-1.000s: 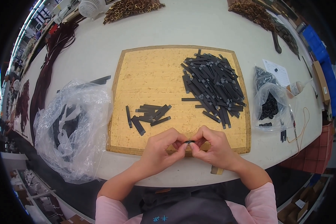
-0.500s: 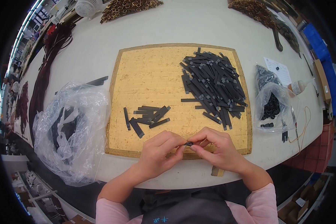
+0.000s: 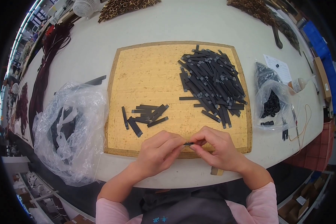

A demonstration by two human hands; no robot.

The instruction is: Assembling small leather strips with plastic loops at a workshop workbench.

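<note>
Down to the hands now, close together over the near edge of the yellow board (image 3: 149,74). Pinching from one side with the left hand (image 3: 155,152), from the other with the right hand (image 3: 221,150). Gripping, between thumbs and fingers (image 3: 205,136), a small black piece (image 3: 189,143), partly covered by the tips; too small to make out in full. Closed in tight at the tips on both sides, parted only by the piece itself, curled rounder behind. Cannot tell whether lifted clear of the board or just touching.

Over to the right half of the board: note a big heap (image 3: 212,80) of black strips, tumbled every which way, many with greyish ends. Across to the left, beyond the left hand: see a small bunch (image 3: 157,113) of similar strips, several overlapping.

Off the board, onto the white table (image 3: 168,24). At left, find a large clear bag (image 3: 87,149), crumpled, showing something dark inside. Farther left, follow long dark-brown straps (image 3: 43,82). At right, take in a smaller clear bag (image 3: 286,98), holding black rings (image 3: 271,108), near a white paper (image 3: 283,69) and a bottle (image 3: 297,85). Up at the far edge, spot a brown pile (image 3: 127,8) with gold edging, and well apart, another pile (image 3: 250,11).
</note>
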